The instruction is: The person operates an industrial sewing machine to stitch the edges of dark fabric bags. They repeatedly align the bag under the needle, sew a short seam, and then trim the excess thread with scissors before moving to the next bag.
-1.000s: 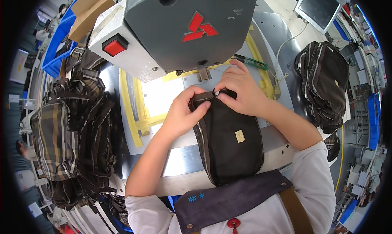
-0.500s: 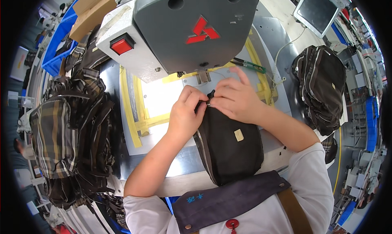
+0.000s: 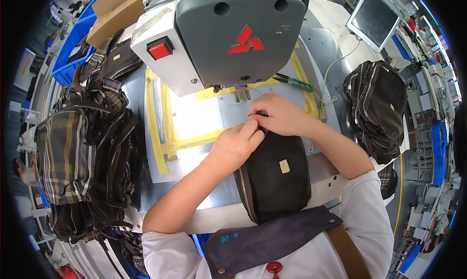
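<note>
We see a small cream rectangular fabric label (image 3: 284, 166) on the black pouch, a red three-diamond emblem (image 3: 246, 40) on the grey machine head, brown cardboard boxes (image 3: 111, 17) upper left, and a grey-framed flat screen (image 3: 374, 17) upper right.

The person wears a white short-sleeved shirt (image 3: 362, 220) under a dark navy apron bib (image 3: 267, 240) with a tan strap (image 3: 348, 252), a red button and small blue embroidery; both forearms are bare.
</note>
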A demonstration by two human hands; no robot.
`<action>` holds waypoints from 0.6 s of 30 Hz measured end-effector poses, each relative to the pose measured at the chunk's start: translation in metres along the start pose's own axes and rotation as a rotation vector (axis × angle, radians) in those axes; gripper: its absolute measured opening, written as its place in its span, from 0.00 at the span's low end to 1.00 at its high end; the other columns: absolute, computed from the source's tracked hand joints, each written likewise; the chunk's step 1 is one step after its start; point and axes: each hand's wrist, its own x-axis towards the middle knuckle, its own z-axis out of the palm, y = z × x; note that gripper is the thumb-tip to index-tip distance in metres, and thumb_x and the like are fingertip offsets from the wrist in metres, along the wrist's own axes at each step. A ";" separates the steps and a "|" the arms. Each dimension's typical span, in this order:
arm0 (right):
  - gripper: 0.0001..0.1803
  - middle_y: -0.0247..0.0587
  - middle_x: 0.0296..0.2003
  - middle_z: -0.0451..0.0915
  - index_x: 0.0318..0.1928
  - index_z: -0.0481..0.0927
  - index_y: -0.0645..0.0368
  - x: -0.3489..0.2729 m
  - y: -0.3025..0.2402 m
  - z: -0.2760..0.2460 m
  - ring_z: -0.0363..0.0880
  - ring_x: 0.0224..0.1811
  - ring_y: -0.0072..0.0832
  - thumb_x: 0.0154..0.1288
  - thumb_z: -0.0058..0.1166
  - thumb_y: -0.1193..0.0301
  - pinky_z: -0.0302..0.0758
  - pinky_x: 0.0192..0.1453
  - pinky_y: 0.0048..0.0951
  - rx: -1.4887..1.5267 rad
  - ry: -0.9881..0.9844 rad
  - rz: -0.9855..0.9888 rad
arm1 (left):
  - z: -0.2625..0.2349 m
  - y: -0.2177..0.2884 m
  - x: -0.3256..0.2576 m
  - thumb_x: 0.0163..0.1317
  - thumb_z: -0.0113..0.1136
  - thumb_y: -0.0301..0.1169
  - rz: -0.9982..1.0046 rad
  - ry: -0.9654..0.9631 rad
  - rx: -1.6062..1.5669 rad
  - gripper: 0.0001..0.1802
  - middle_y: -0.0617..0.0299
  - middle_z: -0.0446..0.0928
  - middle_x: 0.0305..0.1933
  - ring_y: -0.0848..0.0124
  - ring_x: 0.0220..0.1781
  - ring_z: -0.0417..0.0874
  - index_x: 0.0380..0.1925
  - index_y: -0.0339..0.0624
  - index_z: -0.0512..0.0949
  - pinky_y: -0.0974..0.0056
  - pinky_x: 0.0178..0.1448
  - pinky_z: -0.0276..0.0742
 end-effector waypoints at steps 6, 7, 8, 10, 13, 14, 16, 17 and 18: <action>0.03 0.37 0.31 0.79 0.32 0.81 0.57 -0.011 -0.007 0.017 0.76 0.39 0.38 0.57 0.58 0.72 0.69 0.54 0.41 -0.146 0.341 -0.345 | -0.008 -0.005 0.000 0.45 0.66 0.18 -0.334 0.167 -0.238 0.14 0.59 0.74 0.37 0.62 0.30 0.81 0.32 0.42 0.74 0.62 0.32 0.79; 0.03 0.37 0.31 0.79 0.32 0.81 0.56 -0.014 -0.005 0.018 0.76 0.39 0.37 0.56 0.60 0.73 0.69 0.55 0.41 -0.180 0.387 -0.394 | -0.008 -0.004 0.002 0.45 0.68 0.18 -0.403 0.222 -0.283 0.15 0.59 0.74 0.36 0.62 0.30 0.81 0.31 0.42 0.74 0.62 0.32 0.79; 0.04 0.36 0.31 0.79 0.32 0.81 0.56 -0.016 -0.004 0.019 0.76 0.39 0.35 0.55 0.61 0.73 0.69 0.57 0.42 -0.214 0.433 -0.443 | -0.009 -0.003 0.005 0.44 0.69 0.18 -0.473 0.277 -0.327 0.15 0.60 0.74 0.35 0.62 0.29 0.81 0.31 0.42 0.74 0.62 0.31 0.79; 0.05 0.34 0.31 0.79 0.32 0.82 0.55 -0.019 -0.007 0.019 0.77 0.39 0.32 0.53 0.64 0.72 0.69 0.58 0.44 -0.313 0.492 -0.496 | -0.011 -0.002 0.006 0.43 0.71 0.18 -0.539 0.283 -0.341 0.15 0.61 0.75 0.34 0.62 0.29 0.81 0.29 0.41 0.75 0.63 0.31 0.79; 0.06 0.32 0.30 0.80 0.32 0.82 0.54 -0.020 -0.008 0.019 0.78 0.37 0.29 0.52 0.66 0.72 0.69 0.58 0.45 -0.330 0.516 -0.499 | -0.013 -0.006 0.003 0.42 0.70 0.18 -0.455 0.259 -0.284 0.15 0.61 0.75 0.33 0.63 0.29 0.82 0.29 0.41 0.75 0.63 0.31 0.79; 0.07 0.31 0.30 0.80 0.31 0.82 0.54 -0.021 -0.008 0.019 0.78 0.36 0.28 0.52 0.66 0.73 0.69 0.58 0.44 -0.315 0.515 -0.486 | -0.014 -0.007 0.002 0.41 0.70 0.17 -0.427 0.262 -0.282 0.16 0.61 0.75 0.33 0.63 0.29 0.81 0.29 0.41 0.74 0.63 0.31 0.79; 0.06 0.31 0.30 0.81 0.31 0.82 0.54 -0.022 -0.008 0.018 0.78 0.35 0.29 0.52 0.66 0.73 0.69 0.58 0.44 -0.218 0.502 -0.428 | -0.013 -0.009 0.002 0.39 0.69 0.16 -0.372 0.268 -0.275 0.16 0.62 0.75 0.33 0.64 0.29 0.81 0.29 0.41 0.74 0.63 0.31 0.79; 0.06 0.31 0.30 0.81 0.31 0.82 0.54 -0.022 -0.007 0.017 0.78 0.34 0.29 0.52 0.66 0.73 0.69 0.58 0.43 -0.170 0.497 -0.397 | -0.012 -0.010 0.001 0.39 0.69 0.16 -0.345 0.271 -0.269 0.17 0.62 0.75 0.33 0.64 0.29 0.81 0.28 0.41 0.74 0.63 0.30 0.78; 0.06 0.31 0.30 0.81 0.31 0.81 0.54 -0.022 -0.008 0.018 0.78 0.34 0.29 0.53 0.66 0.73 0.69 0.58 0.43 -0.164 0.498 -0.389 | -0.011 -0.011 0.001 0.38 0.68 0.15 -0.318 0.273 -0.263 0.17 0.63 0.76 0.33 0.64 0.29 0.81 0.28 0.41 0.74 0.63 0.30 0.78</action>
